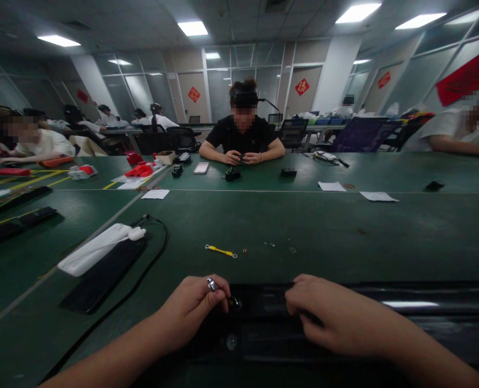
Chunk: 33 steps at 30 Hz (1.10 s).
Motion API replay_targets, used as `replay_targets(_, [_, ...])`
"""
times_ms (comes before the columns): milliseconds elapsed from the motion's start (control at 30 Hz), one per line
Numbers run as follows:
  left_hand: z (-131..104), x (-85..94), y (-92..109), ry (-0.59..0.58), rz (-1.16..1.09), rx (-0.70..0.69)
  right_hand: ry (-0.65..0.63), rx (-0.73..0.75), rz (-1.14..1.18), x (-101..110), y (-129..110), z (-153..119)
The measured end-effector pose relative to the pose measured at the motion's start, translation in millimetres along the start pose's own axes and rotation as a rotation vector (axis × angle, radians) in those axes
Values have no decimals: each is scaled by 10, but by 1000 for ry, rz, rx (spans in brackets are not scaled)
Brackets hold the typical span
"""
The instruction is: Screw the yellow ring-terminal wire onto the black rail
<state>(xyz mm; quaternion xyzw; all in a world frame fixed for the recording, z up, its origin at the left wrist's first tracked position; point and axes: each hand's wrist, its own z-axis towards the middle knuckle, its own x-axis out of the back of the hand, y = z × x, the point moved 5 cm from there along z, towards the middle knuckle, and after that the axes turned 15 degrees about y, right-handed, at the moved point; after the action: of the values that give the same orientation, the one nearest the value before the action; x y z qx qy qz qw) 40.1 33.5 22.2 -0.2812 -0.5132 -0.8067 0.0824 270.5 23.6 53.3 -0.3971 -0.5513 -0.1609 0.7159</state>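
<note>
Bracing the long black part, which lies lengthwise along the near side of the green worktop, seems to be why my right hand rests on it, fingers curled; whether they grip anything I cannot tell. My left hand is drawn narrow, fingertips bunched beside a small shiny fitting on that part, likely for fine control; their hold is hidden. Beyond, the yellow strap lies flat, apparently within reach, near a tiny ring.
</note>
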Motion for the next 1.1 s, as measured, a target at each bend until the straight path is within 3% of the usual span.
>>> replay_targets(300, [17,0,3,-10,-21,27,-3,10,21,-35,32,-17])
replay_targets(800, [-17,11,79,-63,42,-89,-2,6,12,-17,26,-18])
replay_targets(1100, [-4,27,20,-11,-45,-14,-17,7,22,-31,42,-20])
